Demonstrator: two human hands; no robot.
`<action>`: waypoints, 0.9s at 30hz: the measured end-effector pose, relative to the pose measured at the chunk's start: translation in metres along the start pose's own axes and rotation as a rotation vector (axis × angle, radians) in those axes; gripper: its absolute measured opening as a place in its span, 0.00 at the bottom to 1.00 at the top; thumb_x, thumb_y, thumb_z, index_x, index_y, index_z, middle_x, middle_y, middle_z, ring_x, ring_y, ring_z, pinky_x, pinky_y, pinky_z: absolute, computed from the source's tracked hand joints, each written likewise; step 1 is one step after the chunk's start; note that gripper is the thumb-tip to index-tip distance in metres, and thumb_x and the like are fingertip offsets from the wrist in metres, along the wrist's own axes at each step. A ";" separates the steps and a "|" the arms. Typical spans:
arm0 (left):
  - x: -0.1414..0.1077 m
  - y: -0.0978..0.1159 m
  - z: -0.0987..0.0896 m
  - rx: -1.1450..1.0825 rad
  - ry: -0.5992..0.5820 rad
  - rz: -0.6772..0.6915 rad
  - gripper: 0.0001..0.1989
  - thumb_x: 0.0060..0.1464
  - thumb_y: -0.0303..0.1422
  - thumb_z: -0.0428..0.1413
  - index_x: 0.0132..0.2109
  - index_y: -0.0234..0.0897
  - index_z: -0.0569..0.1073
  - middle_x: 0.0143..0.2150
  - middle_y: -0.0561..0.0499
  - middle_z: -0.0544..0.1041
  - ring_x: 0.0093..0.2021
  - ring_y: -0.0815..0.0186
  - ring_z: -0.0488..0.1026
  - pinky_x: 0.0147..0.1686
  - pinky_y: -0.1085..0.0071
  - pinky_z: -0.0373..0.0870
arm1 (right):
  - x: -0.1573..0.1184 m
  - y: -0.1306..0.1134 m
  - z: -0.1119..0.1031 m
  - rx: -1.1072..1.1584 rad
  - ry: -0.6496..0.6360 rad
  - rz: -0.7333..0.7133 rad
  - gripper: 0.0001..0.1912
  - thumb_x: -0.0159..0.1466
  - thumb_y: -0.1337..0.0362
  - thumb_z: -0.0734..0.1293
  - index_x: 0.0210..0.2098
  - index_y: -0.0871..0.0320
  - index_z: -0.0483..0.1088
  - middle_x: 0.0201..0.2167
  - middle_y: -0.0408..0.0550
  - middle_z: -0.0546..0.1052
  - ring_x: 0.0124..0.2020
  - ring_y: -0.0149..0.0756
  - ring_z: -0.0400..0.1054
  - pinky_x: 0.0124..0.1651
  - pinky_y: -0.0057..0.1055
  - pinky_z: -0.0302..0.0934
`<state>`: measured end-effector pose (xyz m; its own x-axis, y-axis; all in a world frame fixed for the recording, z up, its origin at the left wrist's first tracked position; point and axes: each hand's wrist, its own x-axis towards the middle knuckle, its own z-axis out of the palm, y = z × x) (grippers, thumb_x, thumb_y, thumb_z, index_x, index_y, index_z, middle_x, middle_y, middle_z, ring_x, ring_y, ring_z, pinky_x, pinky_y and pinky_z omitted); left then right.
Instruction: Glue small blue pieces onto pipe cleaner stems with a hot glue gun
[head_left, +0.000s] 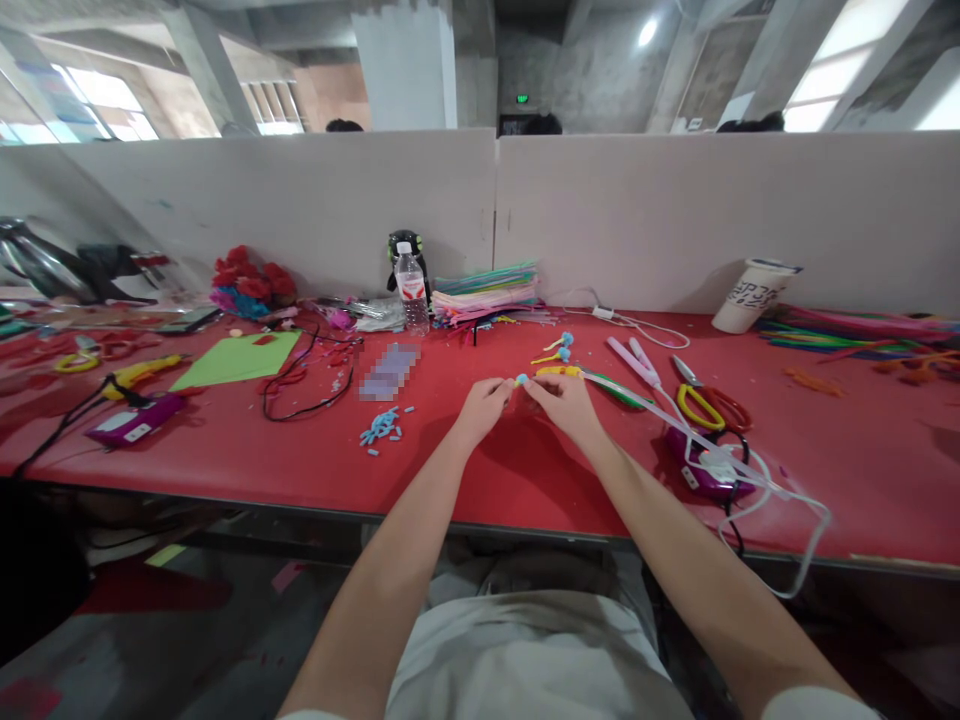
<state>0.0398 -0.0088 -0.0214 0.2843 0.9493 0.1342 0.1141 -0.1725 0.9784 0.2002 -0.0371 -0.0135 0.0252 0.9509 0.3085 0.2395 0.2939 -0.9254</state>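
Both hands meet over the red table (510,470). My left hand (484,408) is closed in a pinch on a small blue fuzzy piece with a bit of yellow, a pipe-cleaner flower (521,380) by its look. From the other side, the fingers of my right hand (566,402) pinch the same piece. Just beyond them lie two similar yellow-stemmed pieces with blue heads, the nearer being a finished-looking flower (562,355). Beside my right hand are yellow pipe cleaners (559,371) and a green strip (622,393). Short blue cut pieces (381,428) form a pile left of my left hand.
To the right are scissors (701,400), a pink hot iron-like tool (634,360), a purple power box (705,470) with a white cable, and a cup (754,295). Pipe-cleaner bundles (487,293) and a bottle (411,290) stand by the partition. A yellow glue gun (142,375) lies left.
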 end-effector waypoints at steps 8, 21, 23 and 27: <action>-0.002 0.005 -0.002 0.040 -0.041 0.022 0.21 0.55 0.47 0.51 0.23 0.36 0.61 0.19 0.56 0.56 0.23 0.71 0.54 0.24 0.73 0.50 | 0.001 0.001 0.000 0.045 0.001 0.042 0.16 0.56 0.49 0.69 0.27 0.57 0.73 0.23 0.47 0.77 0.24 0.36 0.70 0.29 0.32 0.66; -0.003 0.003 -0.001 0.066 -0.106 0.070 0.22 0.55 0.48 0.50 0.23 0.36 0.60 0.19 0.57 0.54 0.21 0.73 0.50 0.23 0.73 0.47 | 0.003 0.002 -0.001 0.174 -0.006 0.115 0.18 0.53 0.48 0.70 0.27 0.57 0.71 0.22 0.46 0.74 0.23 0.33 0.66 0.28 0.30 0.63; -0.003 0.002 -0.001 0.056 -0.094 0.050 0.22 0.55 0.49 0.50 0.23 0.36 0.61 0.19 0.57 0.54 0.21 0.73 0.51 0.23 0.73 0.47 | 0.003 0.001 -0.001 0.171 -0.007 0.118 0.18 0.53 0.47 0.69 0.27 0.57 0.71 0.22 0.46 0.74 0.23 0.33 0.66 0.28 0.31 0.63; 0.000 -0.001 -0.003 -0.010 -0.063 -0.012 0.22 0.55 0.52 0.49 0.28 0.35 0.65 0.18 0.58 0.55 0.20 0.73 0.51 0.22 0.73 0.47 | 0.002 -0.002 -0.001 0.184 -0.008 0.138 0.15 0.54 0.50 0.69 0.28 0.57 0.71 0.22 0.45 0.75 0.22 0.33 0.66 0.28 0.31 0.63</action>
<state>0.0372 -0.0082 -0.0218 0.3422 0.9328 0.1127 0.1089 -0.1585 0.9813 0.2005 -0.0361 -0.0111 0.0374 0.9839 0.1749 0.0533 0.1728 -0.9835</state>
